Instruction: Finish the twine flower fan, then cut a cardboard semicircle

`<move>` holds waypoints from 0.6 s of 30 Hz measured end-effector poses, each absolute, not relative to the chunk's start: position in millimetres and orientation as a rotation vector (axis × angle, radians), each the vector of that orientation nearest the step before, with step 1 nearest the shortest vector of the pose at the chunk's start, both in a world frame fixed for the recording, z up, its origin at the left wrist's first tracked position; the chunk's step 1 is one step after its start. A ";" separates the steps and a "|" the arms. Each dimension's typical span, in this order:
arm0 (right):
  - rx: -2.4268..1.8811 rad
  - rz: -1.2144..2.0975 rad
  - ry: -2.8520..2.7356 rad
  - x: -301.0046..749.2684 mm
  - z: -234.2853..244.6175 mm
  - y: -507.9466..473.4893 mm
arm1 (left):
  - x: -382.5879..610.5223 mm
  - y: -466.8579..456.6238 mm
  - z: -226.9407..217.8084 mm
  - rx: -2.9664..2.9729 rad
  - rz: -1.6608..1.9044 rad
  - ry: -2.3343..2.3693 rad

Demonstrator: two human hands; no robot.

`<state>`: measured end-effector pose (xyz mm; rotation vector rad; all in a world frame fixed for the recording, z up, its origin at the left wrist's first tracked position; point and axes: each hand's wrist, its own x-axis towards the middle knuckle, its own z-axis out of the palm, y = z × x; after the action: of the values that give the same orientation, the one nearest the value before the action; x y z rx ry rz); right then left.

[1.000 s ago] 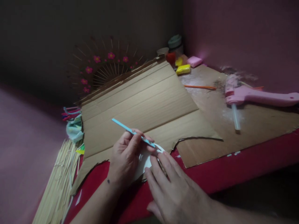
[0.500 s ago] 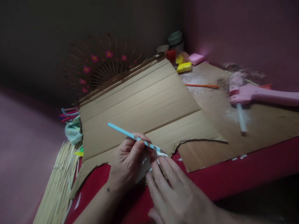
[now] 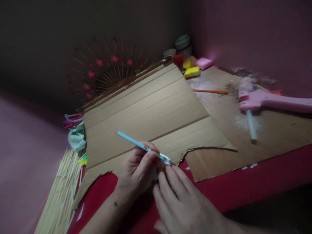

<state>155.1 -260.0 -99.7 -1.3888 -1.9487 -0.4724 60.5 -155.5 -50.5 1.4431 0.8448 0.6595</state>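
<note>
My left hand grips a thin light-blue pencil near its lower end, its tip pointing down to the right at a small white piece of paper. That paper is almost wholly hidden under my hands. My right hand lies flat on it with fingers stretched out, fingertips beside the pencil tip. Both hands rest at the near edge of a large brown cardboard sheet lying on a red surface.
A pink glue gun lies at the right on a second cardboard piece. Yellow and pink clay blocks, small jars and an orange stick sit at the back. Bamboo skewers lie left; a skewer fan with pink flowers stands behind.
My hands have drawn closer together over the white paper, which is now nearly covered. The pencil stays in my left hand with its angle barely altered.
</note>
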 end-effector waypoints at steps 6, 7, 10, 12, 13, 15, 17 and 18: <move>-1.389 -0.480 -1.962 155.1 -100.5 -259.0 | 62.7 -158.3 -48.6 1.568 0.705 0.928; -1.394 -0.477 -1.966 155.3 -100.3 -259.1 | 62.9 -158.5 -48.7 1.584 0.713 0.938; -1.398 -0.465 -1.974 155.7 -99.8 -259.4 | 63.3 -158.7 -48.9 1.617 0.743 0.951; -1.402 -0.452 -1.972 155.6 -99.6 -259.9 | 63.3 -158.4 -48.7 1.645 0.745 0.960; -1.402 -0.451 -1.966 155.4 -99.7 -260.2 | 63.3 -158.1 -48.7 1.661 0.746 0.961; -1.408 -0.456 -1.957 155.1 -99.9 -260.8 | 62.7 -157.3 -48.9 1.688 0.751 0.961; -1.404 -0.466 -1.952 154.9 -100.3 -261.0 | 61.8 -156.4 -49.7 1.689 0.763 0.959; -1.401 -0.470 -1.954 154.8 -100.4 -260.9 | 61.4 -156.1 -50.2 1.683 0.766 0.953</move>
<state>154.8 -260.9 -100.4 -1.4008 -1.9544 -0.4696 61.4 -156.1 -50.2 1.6829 0.9527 0.7660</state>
